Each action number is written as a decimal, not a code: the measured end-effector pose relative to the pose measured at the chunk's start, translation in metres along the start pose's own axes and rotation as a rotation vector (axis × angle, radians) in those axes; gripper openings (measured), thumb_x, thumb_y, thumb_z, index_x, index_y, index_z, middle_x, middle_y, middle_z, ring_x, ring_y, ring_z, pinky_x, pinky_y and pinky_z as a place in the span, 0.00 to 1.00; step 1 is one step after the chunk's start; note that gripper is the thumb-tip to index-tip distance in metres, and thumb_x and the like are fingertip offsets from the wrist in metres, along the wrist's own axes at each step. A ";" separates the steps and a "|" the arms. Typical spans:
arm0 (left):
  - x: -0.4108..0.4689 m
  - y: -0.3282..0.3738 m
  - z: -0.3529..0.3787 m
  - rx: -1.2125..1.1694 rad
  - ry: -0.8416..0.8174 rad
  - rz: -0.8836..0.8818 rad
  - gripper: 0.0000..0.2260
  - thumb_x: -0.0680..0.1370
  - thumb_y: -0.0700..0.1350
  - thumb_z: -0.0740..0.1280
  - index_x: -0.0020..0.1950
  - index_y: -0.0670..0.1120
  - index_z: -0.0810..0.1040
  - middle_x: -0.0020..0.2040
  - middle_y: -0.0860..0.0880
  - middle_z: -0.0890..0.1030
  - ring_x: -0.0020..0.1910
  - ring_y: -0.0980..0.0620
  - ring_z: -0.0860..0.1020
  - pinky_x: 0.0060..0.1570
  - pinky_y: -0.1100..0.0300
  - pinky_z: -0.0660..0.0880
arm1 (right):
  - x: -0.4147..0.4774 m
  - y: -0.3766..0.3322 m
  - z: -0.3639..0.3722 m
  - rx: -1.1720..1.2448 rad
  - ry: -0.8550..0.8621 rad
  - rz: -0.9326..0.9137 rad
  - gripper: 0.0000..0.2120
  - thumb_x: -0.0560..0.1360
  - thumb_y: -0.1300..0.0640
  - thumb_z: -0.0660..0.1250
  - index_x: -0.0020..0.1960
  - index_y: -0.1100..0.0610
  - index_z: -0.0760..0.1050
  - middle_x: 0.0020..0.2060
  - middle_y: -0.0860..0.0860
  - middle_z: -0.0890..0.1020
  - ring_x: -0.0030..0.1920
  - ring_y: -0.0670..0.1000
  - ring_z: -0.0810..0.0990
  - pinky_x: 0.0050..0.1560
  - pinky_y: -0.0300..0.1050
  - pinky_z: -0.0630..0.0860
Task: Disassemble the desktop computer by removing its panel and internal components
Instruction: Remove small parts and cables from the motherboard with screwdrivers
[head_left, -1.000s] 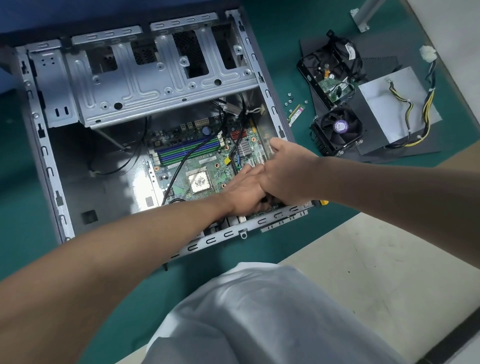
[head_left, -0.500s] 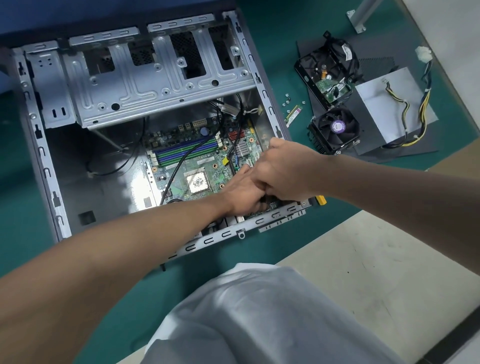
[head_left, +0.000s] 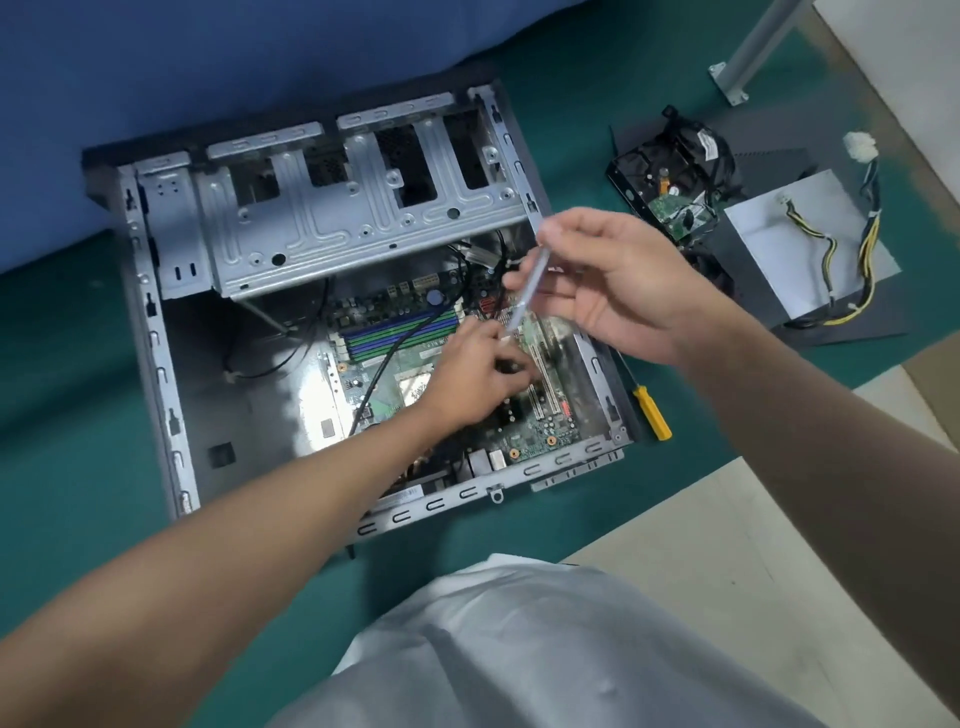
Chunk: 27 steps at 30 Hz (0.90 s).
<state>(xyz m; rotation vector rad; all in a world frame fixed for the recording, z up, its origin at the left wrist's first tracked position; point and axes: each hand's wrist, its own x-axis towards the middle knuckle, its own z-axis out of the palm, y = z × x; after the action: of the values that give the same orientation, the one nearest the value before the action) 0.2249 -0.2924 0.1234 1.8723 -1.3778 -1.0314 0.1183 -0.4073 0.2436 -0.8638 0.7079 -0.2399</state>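
Grey thin metal strip (head_left: 521, 307), light, stiff, I judge best held by its flats, pinched in right hand (head_left: 613, 280); left hand (head_left: 475, 364), hold unclear

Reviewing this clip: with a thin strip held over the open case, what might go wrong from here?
1. The right hand pinches the thin metal strip by its upper part, above the motherboard. If it slips, it may fall onto the board's components.
2. The left hand works low on the board beside a black cable lying across the memory slots. The forearm could snag that cable.
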 end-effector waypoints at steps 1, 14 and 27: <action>-0.002 0.005 -0.006 -0.086 0.051 -0.044 0.05 0.73 0.45 0.73 0.48 0.51 0.84 0.45 0.52 0.77 0.50 0.53 0.71 0.53 0.58 0.65 | 0.001 -0.001 0.000 0.087 0.043 -0.008 0.03 0.79 0.62 0.61 0.48 0.62 0.72 0.36 0.56 0.80 0.41 0.55 0.82 0.47 0.50 0.81; 0.007 0.087 -0.051 -0.916 0.410 -0.443 0.02 0.73 0.40 0.73 0.42 0.45 0.86 0.38 0.53 0.84 0.33 0.62 0.76 0.45 0.62 0.70 | 0.006 -0.012 -0.009 -1.385 0.166 -0.472 0.06 0.76 0.52 0.67 0.49 0.54 0.79 0.35 0.49 0.80 0.34 0.48 0.74 0.43 0.47 0.74; 0.022 0.095 -0.034 -0.923 0.329 -0.556 0.02 0.71 0.40 0.74 0.38 0.45 0.85 0.32 0.52 0.79 0.35 0.54 0.69 0.35 0.61 0.64 | -0.005 -0.002 -0.042 -1.687 0.256 -0.606 0.10 0.79 0.50 0.61 0.51 0.54 0.79 0.44 0.49 0.81 0.45 0.57 0.79 0.40 0.53 0.76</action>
<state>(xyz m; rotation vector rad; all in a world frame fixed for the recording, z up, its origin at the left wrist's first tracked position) 0.2098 -0.3408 0.2135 1.5783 -0.0876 -1.2431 0.0873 -0.4325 0.2286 -2.7097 0.7916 -0.2619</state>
